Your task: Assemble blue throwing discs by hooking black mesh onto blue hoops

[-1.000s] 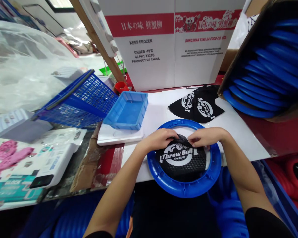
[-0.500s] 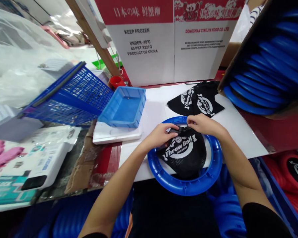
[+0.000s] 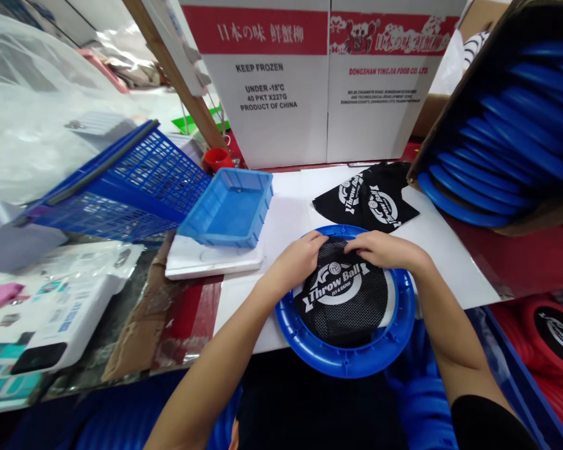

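A blue plastic ring [image 3: 344,359] lies on the white tabletop [image 3: 445,250] at its near edge. Inside it sits a black mesh net [image 3: 344,300] printed "Throw Ball". My left hand [image 3: 298,259] pinches the net's upper left edge against the ring, fingers curled. My right hand [image 3: 385,249] grips the net's upper right edge, fingers closed on it. Behind the ring lies a small pile of the same black printed nets [image 3: 368,200].
A light blue tray [image 3: 229,209] rests on a white board left of the ring, beside a tilted blue mesh basket [image 3: 131,187]. A cardboard box of stacked blue rings [image 3: 502,144] stands at right. White cartons [image 3: 323,87] stand behind. Red rings [image 3: 553,331] lie lower right.
Both hands shifted outward along the net's top edge, spreading it flatter and wider inside the ring. The net's top now reaches the ring's far rim.
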`<act>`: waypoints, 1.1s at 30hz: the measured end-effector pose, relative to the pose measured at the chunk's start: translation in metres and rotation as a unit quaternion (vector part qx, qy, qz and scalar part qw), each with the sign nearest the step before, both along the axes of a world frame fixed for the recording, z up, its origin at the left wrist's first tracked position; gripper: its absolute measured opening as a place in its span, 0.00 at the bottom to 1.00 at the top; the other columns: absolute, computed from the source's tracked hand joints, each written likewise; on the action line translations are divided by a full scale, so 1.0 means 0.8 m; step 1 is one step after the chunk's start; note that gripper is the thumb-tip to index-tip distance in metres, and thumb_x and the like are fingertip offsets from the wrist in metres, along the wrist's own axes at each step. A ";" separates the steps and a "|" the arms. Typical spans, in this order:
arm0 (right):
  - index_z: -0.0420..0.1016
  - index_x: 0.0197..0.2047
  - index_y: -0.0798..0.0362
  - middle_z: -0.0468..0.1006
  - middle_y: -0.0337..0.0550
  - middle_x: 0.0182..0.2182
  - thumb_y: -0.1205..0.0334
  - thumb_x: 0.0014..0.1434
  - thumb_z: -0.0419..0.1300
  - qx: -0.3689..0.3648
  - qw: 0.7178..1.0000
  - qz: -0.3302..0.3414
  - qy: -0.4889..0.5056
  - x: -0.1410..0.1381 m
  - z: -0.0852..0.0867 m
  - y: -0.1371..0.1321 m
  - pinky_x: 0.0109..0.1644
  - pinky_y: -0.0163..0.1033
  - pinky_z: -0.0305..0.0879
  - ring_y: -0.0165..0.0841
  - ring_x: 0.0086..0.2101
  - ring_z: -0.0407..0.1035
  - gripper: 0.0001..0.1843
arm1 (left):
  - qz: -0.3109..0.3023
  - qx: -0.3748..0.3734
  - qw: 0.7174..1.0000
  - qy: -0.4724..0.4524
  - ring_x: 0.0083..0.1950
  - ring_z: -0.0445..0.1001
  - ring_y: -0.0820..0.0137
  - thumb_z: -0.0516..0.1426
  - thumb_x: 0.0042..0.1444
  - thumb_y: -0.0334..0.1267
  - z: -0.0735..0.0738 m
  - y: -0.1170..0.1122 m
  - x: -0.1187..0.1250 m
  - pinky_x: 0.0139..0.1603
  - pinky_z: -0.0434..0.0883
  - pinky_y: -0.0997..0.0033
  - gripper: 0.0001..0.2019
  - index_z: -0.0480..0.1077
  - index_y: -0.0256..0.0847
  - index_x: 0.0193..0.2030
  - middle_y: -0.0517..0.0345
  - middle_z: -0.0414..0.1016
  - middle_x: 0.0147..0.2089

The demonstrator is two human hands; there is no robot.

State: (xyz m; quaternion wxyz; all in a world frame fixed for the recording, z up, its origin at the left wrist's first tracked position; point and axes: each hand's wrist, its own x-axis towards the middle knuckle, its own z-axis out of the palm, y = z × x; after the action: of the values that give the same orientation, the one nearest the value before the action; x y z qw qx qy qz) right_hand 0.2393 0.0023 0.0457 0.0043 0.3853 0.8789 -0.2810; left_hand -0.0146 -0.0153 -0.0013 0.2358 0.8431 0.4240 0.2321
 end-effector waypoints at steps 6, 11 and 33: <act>0.76 0.66 0.47 0.79 0.46 0.62 0.75 0.65 0.54 0.005 0.999 -0.038 -0.010 -0.001 -0.002 -0.001 0.66 0.50 0.69 0.43 0.59 0.74 0.29 | 0.001 0.022 0.997 0.071 0.57 0.79 0.56 0.48 0.62 0.21 0.004 0.003 0.010 0.62 0.75 0.51 0.25 0.73 0.37 0.63 0.40 0.74 0.65; 0.76 0.66 0.49 0.81 0.49 0.59 0.73 0.66 0.54 0.037 0.996 -0.068 -0.036 -0.002 0.000 0.000 0.66 0.52 0.69 0.45 0.58 0.75 0.28 | 0.006 0.039 0.995 0.088 0.62 0.78 0.53 0.48 0.61 0.19 0.002 0.005 0.017 0.64 0.76 0.50 0.28 0.72 0.35 0.65 0.42 0.72 0.70; 0.73 0.70 0.46 0.81 0.50 0.51 0.70 0.66 0.52 0.103 0.984 -0.137 -0.057 -0.012 -0.010 -0.006 0.57 0.45 0.70 0.42 0.50 0.75 0.31 | -0.006 0.099 0.944 0.316 0.44 0.86 0.58 0.50 0.68 0.23 0.020 -0.003 0.030 0.45 0.84 0.55 0.30 0.64 0.43 0.75 0.40 0.63 0.76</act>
State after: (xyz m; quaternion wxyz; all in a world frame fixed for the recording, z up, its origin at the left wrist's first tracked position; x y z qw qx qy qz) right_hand 0.2296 -0.0022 0.0381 -0.0243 0.5157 0.8405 -0.1642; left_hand 0.0094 -0.0175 0.0149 0.0063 0.8946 0.4468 -0.0069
